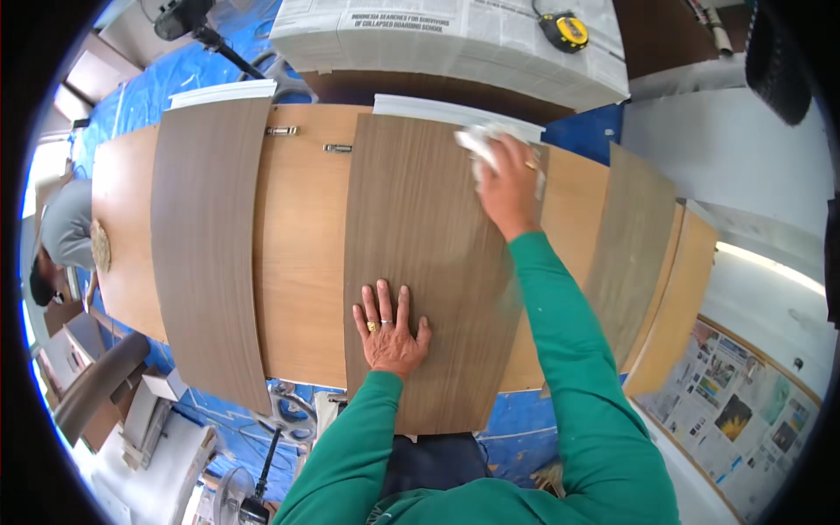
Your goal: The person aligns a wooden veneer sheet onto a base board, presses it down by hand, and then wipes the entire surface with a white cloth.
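A brown wood-grain panel point(416, 210) lies in front of me across lighter wooden boards point(302, 236). My left hand point(394, 341) rests flat on its near half, fingers spread, with rings on two of them. Near the panel's far right corner, my right hand point(509, 192) is closed around a crumpled white cloth point(475, 143) and presses it against the surface. The hand and cloth are slightly blurred, and the fingertips are partly hidden. A white strip point(437, 108) shows along the panel's far edge.
A second brown panel point(206, 254) lies to the left, another point(626, 232) to the right. Metal hinges point(338, 149) sit on the light board. Beyond stands a newspaper-covered block point(472, 44) with a tape measure point(564, 32). Another person point(68, 223) bends at far left. Blue sheeting point(131, 105) covers the floor.
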